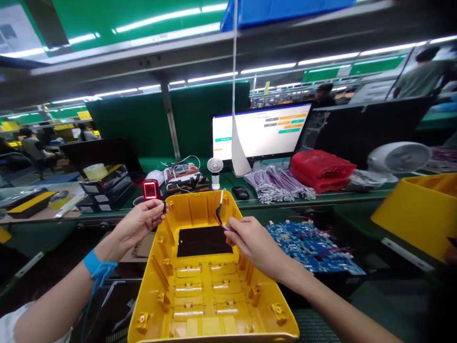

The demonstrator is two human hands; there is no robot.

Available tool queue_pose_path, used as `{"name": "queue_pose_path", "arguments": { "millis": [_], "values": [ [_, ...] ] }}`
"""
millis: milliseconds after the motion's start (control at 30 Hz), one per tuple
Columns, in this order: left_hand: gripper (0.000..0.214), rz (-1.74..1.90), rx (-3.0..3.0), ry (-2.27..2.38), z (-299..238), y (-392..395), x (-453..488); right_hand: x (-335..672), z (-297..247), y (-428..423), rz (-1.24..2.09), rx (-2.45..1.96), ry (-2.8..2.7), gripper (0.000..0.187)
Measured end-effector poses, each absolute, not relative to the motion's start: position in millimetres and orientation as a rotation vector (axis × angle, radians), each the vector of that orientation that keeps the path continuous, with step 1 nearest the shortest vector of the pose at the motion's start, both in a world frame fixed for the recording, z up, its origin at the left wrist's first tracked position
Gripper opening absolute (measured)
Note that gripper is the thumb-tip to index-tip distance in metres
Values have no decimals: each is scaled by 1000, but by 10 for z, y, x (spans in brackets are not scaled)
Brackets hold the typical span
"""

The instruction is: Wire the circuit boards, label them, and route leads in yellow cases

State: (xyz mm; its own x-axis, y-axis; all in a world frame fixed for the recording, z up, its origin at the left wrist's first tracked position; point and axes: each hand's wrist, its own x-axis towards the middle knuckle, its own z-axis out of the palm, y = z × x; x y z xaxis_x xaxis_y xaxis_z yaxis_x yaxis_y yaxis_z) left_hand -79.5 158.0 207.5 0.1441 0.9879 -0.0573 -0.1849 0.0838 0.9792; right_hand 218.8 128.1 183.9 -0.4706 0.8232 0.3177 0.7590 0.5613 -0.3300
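Observation:
A yellow plastic housing (210, 305) lies open in front of me, with a black panel (203, 240) in its far half. My left hand (141, 220) grips the housing's far left rim, fingers pinched over the edge. My right hand (253, 243) is closed on a thin red and black cable (218, 214) with a white tip, held over the panel. A blue wrist strap (95, 265) circles my left wrist.
A scanner with a red glowing window (150, 189) stands behind the housing. Blue circuit boards (310, 245) lie to the right. Further back stand a monitor (259, 131), a small white fan (214, 169), purple cable bundles (276, 183), red bags (321, 169) and a yellow bin (421, 212). People work at distant benches.

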Motion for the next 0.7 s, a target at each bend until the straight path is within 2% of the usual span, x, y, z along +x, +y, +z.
{"name": "queue_pose_path", "arguments": {
  "millis": [133, 233, 333, 500, 700],
  "values": [
    [24, 934, 1335, 1060, 2350, 1480, -535, 2201, 1802, 1285, 319, -1222, -2291, 23],
    [20, 586, 1627, 1103, 2337, 1572, -298, 2209, 1793, 1276, 293, -1250, -2274, 21],
    [8, 205, 1762, 1110, 2119, 1740, -69, 2210, 1800, 1272, 239, -1300, -2286, 19],
    [17, -305, 2139, 1183, 1640, 1970, 226, 2212, 1754, 1290, 160, -1300, -2302, 20],
    [13, -393, 2120, 1314, 1274, 2122, 388, 2234, 1630, 1331, -12, -1192, -2257, 23]
  ]
}}
